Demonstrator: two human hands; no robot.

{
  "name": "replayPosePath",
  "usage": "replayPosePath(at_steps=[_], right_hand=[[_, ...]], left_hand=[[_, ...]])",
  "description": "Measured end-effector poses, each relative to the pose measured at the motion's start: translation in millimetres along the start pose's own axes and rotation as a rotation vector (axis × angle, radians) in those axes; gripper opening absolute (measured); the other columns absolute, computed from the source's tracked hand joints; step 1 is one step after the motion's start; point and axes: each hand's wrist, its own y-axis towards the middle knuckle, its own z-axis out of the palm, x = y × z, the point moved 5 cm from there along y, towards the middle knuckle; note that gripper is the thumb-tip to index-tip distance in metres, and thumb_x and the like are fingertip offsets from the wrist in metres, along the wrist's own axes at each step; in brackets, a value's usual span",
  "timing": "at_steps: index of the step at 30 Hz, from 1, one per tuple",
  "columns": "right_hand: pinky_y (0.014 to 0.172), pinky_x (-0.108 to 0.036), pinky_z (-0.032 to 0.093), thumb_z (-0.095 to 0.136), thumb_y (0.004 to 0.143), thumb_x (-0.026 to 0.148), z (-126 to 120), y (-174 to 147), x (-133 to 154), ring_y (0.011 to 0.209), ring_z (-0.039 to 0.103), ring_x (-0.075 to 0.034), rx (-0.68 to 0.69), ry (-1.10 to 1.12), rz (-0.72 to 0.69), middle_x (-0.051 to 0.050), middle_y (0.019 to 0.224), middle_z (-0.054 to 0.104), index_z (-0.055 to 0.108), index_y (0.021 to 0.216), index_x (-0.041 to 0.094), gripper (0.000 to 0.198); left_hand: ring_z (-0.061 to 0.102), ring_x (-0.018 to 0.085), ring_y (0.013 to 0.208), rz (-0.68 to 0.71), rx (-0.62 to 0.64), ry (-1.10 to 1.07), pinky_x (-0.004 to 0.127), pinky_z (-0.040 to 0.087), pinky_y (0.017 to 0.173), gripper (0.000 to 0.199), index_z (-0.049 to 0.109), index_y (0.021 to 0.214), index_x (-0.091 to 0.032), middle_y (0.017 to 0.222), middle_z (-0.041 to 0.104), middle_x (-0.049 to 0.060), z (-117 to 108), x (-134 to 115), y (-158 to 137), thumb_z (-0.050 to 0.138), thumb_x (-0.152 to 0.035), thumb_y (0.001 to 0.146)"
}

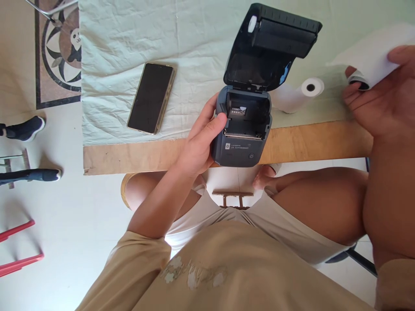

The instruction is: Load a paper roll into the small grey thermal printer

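Note:
My left hand (204, 134) is closed round the left side of a dark portable receipt printer (241, 149), its thumb on the near-left edge of the paper bay. The printer's lid (253, 60) is swung up, and no roll sits in the bay. At the right edge of the view, my right hand (385, 103) grips a white paper roll (379, 60) with a loose end of paper spreading out to the left. A second white paper roll (300, 95) lies on the cloth just right of the printer.
A smartphone (151, 98) with a dark screen lies to the left on the pale green cloth (110, 52). The table's bare wooden edge (308, 140) runs along the near side. On the floor at left are another person's shoes (26, 129) and red stool legs (19, 263).

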Motion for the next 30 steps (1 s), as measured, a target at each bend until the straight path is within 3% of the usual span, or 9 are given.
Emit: replayPosePath(at_steps=[3,6,11,16,18,22,24,27,30], right_hand=[[0.063,-0.037,0.042,0.067,0.055,0.042,6,1,-5,0.111,0.069,-0.03,-0.069,0.223,0.145,-0.013,0.114,0.062,0.059,0.091,0.026,0.04],[0.066,-0.038,0.046,0.072,0.051,0.035,12,-3,-3,0.116,0.068,-0.03,-0.124,0.318,0.177,-0.01,0.115,0.059,0.063,0.095,0.027,0.046],[0.075,-0.04,0.052,0.076,0.067,0.024,4,-2,-8,0.126,0.068,-0.029,-0.104,0.308,0.19,-0.007,0.124,0.062,0.06,0.096,0.025,0.033],[0.073,-0.036,0.052,0.065,0.074,0.014,-13,9,-22,0.119,0.068,-0.022,-0.007,0.408,0.409,-0.008,0.134,0.063,0.058,0.097,0.025,0.026],[0.07,-0.035,0.049,0.069,0.075,0.017,-17,13,-24,0.122,0.067,-0.024,0.04,0.393,0.396,-0.009,0.14,0.062,0.063,0.102,0.027,0.03],[0.068,-0.033,0.042,0.079,0.066,0.019,-17,16,-29,0.126,0.066,-0.029,0.125,0.316,0.276,-0.009,0.144,0.057,0.064,0.122,0.036,0.06],[0.071,-0.033,0.044,0.08,0.062,0.017,-16,18,-34,0.127,0.068,-0.029,0.134,0.346,0.257,-0.007,0.143,0.056,0.06,0.126,0.038,0.07],[0.075,-0.037,0.048,0.083,0.06,0.022,-15,19,-36,0.127,0.069,-0.03,0.185,0.39,0.267,-0.008,0.139,0.057,0.056,0.114,0.031,0.061],[0.075,-0.041,0.049,0.08,0.073,0.036,-14,17,-33,0.126,0.068,-0.033,0.272,0.369,0.255,-0.013,0.129,0.06,0.059,0.106,0.026,0.04]], left_hand=[[0.053,0.042,0.175,0.002,0.002,0.008,0.055,0.06,0.134,0.054,0.074,0.141,-0.032,0.146,0.082,0.004,-1,0,0,0.084,-0.064,0.1],[0.056,0.043,0.174,0.003,0.016,0.012,0.054,0.062,0.132,0.055,0.073,0.142,-0.031,0.147,0.082,0.005,-1,0,1,0.085,-0.064,0.099],[0.066,0.04,0.165,0.015,0.04,0.015,0.05,0.066,0.123,0.051,0.073,0.137,-0.031,0.142,0.085,0.004,1,-2,0,0.081,-0.067,0.102],[0.068,0.038,0.163,0.023,0.02,0.014,0.046,0.068,0.119,0.046,0.072,0.134,-0.032,0.137,0.087,0.002,8,-5,-4,0.078,-0.066,0.104],[0.069,0.038,0.16,0.025,-0.003,0.016,0.046,0.068,0.116,0.044,0.072,0.134,-0.031,0.133,0.087,0.002,8,-6,-5,0.076,-0.065,0.105],[0.076,0.037,0.148,0.004,0.049,0.002,0.044,0.068,0.108,0.037,0.073,0.136,-0.033,0.134,0.087,0.001,4,-4,-3,0.079,-0.051,0.104],[0.075,0.037,0.15,0.01,0.055,-0.006,0.044,0.068,0.109,0.038,0.074,0.135,-0.035,0.138,0.088,0.001,1,-2,-2,0.079,-0.054,0.103],[0.07,0.039,0.158,0.007,0.063,0.014,0.048,0.068,0.114,0.045,0.074,0.136,-0.037,0.145,0.087,0.0,-1,-1,0,0.082,-0.061,0.099],[0.073,0.039,0.155,-0.007,0.053,0.037,0.048,0.067,0.113,0.051,0.071,0.138,-0.034,0.145,0.086,0.001,-1,-1,0,0.082,-0.066,0.1]])
